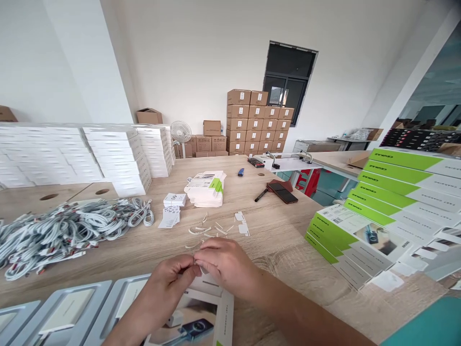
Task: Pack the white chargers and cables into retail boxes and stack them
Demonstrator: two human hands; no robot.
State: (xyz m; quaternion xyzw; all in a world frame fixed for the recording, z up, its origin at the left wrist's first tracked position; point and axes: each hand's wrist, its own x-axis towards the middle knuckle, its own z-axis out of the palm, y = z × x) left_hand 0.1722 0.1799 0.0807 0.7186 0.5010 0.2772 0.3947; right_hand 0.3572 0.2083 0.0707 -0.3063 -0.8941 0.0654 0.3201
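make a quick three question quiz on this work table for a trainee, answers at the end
1. True or false: the left hand and right hand are close together over a printed box.
2. What slim, dark thing lies just left of the phone, as the camera sees it?
3. Where does the heap of cables lie in the view? a) at the left; b) at the far right; c) on top of the phone.

Key:
1. True.
2. A marker pen.
3. a.
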